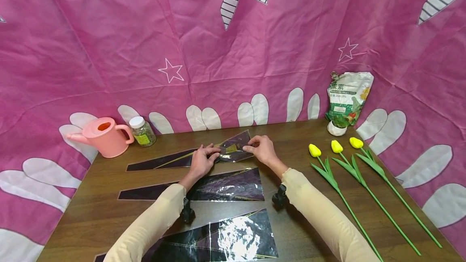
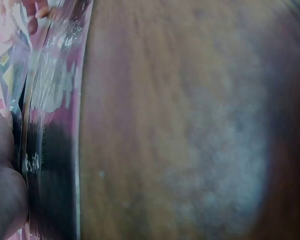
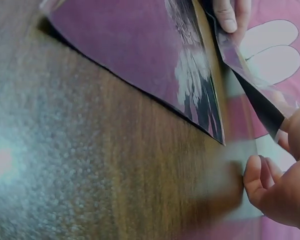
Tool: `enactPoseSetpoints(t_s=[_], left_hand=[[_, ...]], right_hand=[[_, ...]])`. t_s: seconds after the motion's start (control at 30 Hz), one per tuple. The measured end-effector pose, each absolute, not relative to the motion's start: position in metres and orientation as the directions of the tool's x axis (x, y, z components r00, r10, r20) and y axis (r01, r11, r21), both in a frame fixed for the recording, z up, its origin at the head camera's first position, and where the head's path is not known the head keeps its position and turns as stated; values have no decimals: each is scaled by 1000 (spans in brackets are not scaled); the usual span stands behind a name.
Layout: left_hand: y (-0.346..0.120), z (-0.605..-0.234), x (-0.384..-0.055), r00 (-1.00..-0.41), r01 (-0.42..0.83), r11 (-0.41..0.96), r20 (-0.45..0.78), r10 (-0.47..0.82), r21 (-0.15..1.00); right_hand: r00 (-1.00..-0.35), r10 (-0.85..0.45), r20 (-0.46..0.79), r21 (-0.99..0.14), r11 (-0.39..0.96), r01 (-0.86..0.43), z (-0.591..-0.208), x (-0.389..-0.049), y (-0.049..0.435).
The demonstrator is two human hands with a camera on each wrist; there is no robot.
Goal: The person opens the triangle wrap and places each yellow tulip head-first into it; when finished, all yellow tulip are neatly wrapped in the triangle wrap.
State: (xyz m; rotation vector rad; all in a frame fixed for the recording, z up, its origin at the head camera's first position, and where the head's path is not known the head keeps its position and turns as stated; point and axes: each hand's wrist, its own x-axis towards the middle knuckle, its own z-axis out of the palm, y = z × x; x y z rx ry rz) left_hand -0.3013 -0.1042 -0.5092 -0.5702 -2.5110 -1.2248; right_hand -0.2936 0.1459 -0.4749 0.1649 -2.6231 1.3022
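Three tapered glossy black plastic sleeves with gold lines lie one behind another: the far sleeve (image 1: 233, 148), the middle sleeve (image 1: 236, 187) and the near sleeve (image 1: 240, 237). My left hand (image 1: 202, 160) rests on the far one around its middle, fingers stretched to the right. At that sleeve's wide right end, my right hand (image 1: 263, 148) pinches the edge between thumb and finger. The right wrist view shows this lifted edge (image 3: 262, 107) tilted off the table. In the left wrist view, the left hand (image 2: 5, 175) is partly cut off.
Three yellow artificial tulips (image 1: 336, 146) lie along the right side. A pink watering can (image 1: 109, 138) and a white-lidded jar (image 1: 143, 132) stand at the back left. Against the pink curtain (image 1: 218, 51) at the back right leans a green-and-white bag (image 1: 347, 96) on a small white pot (image 1: 336, 128).
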Motion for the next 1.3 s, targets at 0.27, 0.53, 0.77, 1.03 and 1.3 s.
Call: enactPoseSetpoints(t_s=[0.27,0.53,0.77,1.03,1.3], left_hand=[[-105,-506,-297,-874,483,612,381,301,626],[-107,-504,-295,-884,467,695,271,381,547],[-106,-503,-296,-871,488,729,217,441,480],[-105,-502,-295,-851,522,729,216,478,443],[-101,-499,-295,-870,490,777,163,465,395]], right_hand=[[-976,-108,188,-838,501,-217,-475,-293,148],[-997,-75,4,-967,254,-23,-468,-295,144],[-996,25,-86,-966,242,89,-470,-296,141],[-982,20,-187,-974,129,188,-467,-297,141],[-985,-54,-163,-976,157,153,-465,-296,148]])
